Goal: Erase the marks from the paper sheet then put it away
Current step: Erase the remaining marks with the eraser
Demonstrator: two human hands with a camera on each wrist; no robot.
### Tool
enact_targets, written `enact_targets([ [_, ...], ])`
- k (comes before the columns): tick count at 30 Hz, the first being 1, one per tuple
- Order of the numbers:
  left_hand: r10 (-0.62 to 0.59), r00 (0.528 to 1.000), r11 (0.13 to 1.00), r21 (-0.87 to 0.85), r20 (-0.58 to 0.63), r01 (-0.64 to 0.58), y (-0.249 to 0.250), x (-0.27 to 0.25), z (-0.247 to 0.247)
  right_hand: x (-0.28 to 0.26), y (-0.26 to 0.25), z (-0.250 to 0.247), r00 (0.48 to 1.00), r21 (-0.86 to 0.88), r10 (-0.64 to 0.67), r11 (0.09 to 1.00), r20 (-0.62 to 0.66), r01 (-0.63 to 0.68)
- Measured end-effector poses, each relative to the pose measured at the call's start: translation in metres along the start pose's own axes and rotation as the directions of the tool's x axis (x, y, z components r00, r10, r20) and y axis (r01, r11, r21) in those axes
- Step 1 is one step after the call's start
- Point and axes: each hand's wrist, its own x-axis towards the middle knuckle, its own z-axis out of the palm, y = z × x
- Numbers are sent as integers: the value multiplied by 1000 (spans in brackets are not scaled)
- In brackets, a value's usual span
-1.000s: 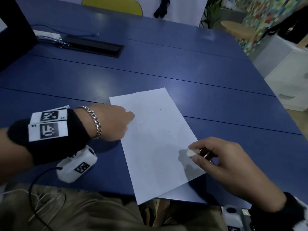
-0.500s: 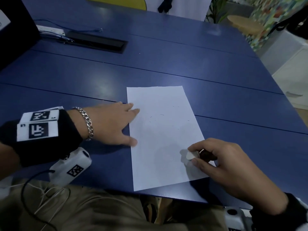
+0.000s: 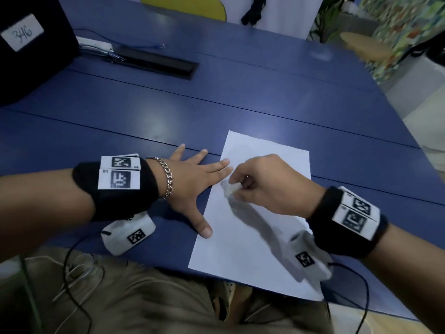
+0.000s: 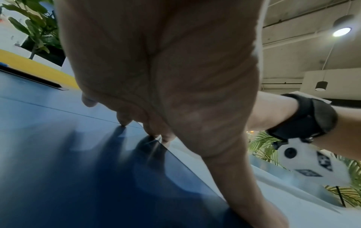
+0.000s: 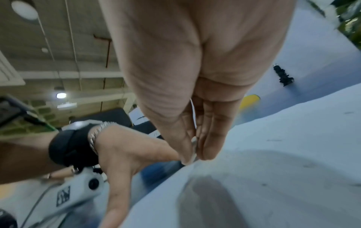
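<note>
A white paper sheet (image 3: 260, 227) lies on the blue table (image 3: 144, 112) near its front edge. My left hand (image 3: 192, 179) is spread flat, fingers straight, its fingertips and thumb pressing the sheet's left edge. My right hand (image 3: 262, 184) pinches a small white eraser (image 3: 232, 188) and holds it down on the sheet close to the left fingertips. In the right wrist view the eraser (image 5: 194, 148) shows as a thin white sliver between thumb and fingers, and a few faint dark marks show on the sheet (image 5: 273, 177). The left wrist view shows the left hand (image 4: 156, 77) pressing down.
A black cable box (image 3: 156, 62) is set into the table at the back left, beside a large black case (image 3: 31, 51) with a white label. A yellow chair back (image 3: 185, 7) stands beyond the far edge. Cables hang over my lap.
My right hand carried the eraser from the sheet's lower right to its upper left part. My left hand spread flat with fingers straight on the left edge. The sheet now lies at a different angle.
</note>
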Motion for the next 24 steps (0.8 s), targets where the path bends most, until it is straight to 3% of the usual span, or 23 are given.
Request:
enact_targets([
  [5, -17, 1000, 1000, 1, 17, 17, -1, 3, 1, 10, -6, 8, 1000, -36, -10, 999, -18, 9],
  [9, -8, 1000, 1000, -8, 10, 8, -4, 4, 2, 10, -11, 3, 986, -68, -90, 993, 142, 101],
  [14, -21, 1000, 1000, 22, 4, 21, -6, 5, 5, 21, -1, 9, 997, -61, -60, 996, -47, 57],
  [18, -24, 1000, 1000, 11, 4, 24, -6, 6, 4, 14, -10, 1, 974, -30, -126, 991, 190, 134],
  [19, -25, 1000, 1000, 17, 10, 24, -6, 6, 3, 16, -9, -2, 971, -32, -132, 990, 200, 141],
  [22, -33, 999, 999, 42, 27, 32, -4, 6, 0, 27, -2, -3, 989, -55, -139, 988, 50, 142],
  [24, -28, 999, 999, 42, 26, 27, -5, 7, -1, 24, 1, 0, 988, -35, -144, 989, 49, 146],
])
